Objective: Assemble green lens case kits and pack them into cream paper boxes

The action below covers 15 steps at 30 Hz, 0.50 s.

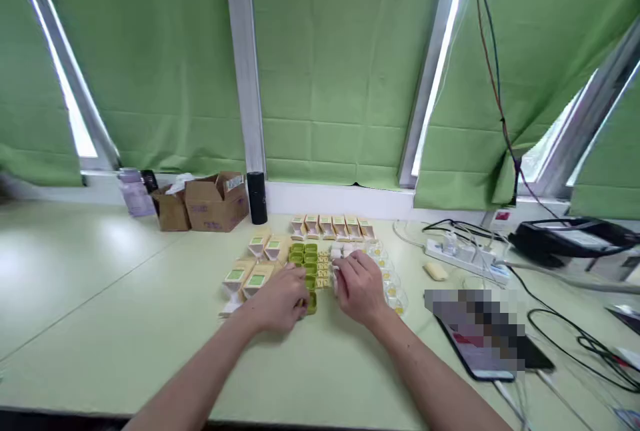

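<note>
My left hand (283,297), its fingers curled, rests at the near end of a double row of small green square containers (311,257). Its fingertips touch the nearest container, but whether they grip anything is hidden. My right hand (360,287) is closed beside small white pieces (336,253); what sits in its fingers cannot be made out. Between the hands lie rows of small yellow tags (323,269). Clear round lids or cups with yellow centres (391,289) line up right of my right hand. Cream folded cartons with green labels (257,279) stand left of the containers.
More open cream cartons (332,227) form a row at the back. Cardboard boxes (215,204), a black cylinder (257,197) and a purple bottle (136,192) stand back left. To the right are phones (480,344), a power strip (465,261), cables and a black bag (575,239).
</note>
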Tool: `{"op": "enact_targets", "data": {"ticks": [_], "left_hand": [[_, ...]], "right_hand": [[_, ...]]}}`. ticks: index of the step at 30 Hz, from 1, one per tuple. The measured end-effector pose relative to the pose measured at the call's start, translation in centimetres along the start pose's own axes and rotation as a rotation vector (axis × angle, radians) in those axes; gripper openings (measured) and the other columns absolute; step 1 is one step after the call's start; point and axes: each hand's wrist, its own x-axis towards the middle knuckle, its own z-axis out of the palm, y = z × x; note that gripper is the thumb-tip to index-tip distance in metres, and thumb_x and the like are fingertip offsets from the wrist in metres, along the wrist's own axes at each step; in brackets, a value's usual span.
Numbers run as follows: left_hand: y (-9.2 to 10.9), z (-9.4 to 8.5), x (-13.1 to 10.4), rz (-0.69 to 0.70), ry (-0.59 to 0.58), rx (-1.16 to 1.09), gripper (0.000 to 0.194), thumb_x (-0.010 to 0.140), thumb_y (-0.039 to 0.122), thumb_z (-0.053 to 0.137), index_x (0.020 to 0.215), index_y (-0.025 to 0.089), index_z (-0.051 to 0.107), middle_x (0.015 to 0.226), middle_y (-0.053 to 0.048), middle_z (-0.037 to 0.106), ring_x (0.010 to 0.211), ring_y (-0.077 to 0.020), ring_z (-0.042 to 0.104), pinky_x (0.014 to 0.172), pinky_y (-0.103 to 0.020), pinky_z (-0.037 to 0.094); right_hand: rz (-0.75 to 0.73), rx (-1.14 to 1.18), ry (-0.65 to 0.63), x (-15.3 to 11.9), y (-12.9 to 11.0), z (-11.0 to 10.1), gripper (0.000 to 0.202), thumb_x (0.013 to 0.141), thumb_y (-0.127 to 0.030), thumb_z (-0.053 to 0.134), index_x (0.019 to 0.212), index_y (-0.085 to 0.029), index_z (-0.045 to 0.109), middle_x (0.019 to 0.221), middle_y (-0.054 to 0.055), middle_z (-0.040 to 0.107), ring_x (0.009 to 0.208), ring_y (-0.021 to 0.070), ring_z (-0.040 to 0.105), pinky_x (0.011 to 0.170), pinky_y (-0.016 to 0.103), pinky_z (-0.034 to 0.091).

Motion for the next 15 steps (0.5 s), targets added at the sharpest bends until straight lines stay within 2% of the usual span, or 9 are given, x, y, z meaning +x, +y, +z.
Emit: {"op": "enact_targets", "data": {"ticks": [9,12,15], "left_hand": [[-0.7,1.0,0.1,0.103,0.082,0.031,0.020,0.072,0.003,0.067,0.058,0.018,0.064,0.064,-0.003,0.058,0.075,-0.0206,0.053,0.078,-0.038,0.035],[-1.0,1.1,0.1,0.157,0.168,0.006,0.021,0.072,0.002,0.064,0.059,0.018,0.062,0.061,-0.003,0.055,0.073,-0.0206,0.050,0.075,-0.038,0.033],[-1.2,1.0,0.3,0.191,0.295,-0.102,0.018,0.080,0.006,0.063,0.067,0.019,0.068,0.062,-0.003,0.056,0.076,-0.0216,0.050,0.075,-0.037,0.033]], "right_hand": [[-0.013,0.005,-0.032,0.1,-0.5,-0.2,0.016,0.095,-0.011,0.054,0.104,-0.019,0.065,0.082,0.008,0.068,0.083,0.0270,0.053,0.070,0.041,0.043],[-0.003,0.031,-0.013,0.1,-0.4,-0.1,0.016,0.094,-0.011,0.055,0.104,-0.019,0.065,0.083,0.008,0.068,0.083,0.0273,0.053,0.070,0.041,0.044],[0.012,0.072,0.019,0.1,-0.4,-0.1,0.021,0.094,-0.009,0.054,0.109,-0.020,0.064,0.086,0.008,0.070,0.083,0.0273,0.055,0.072,0.042,0.046]]}}
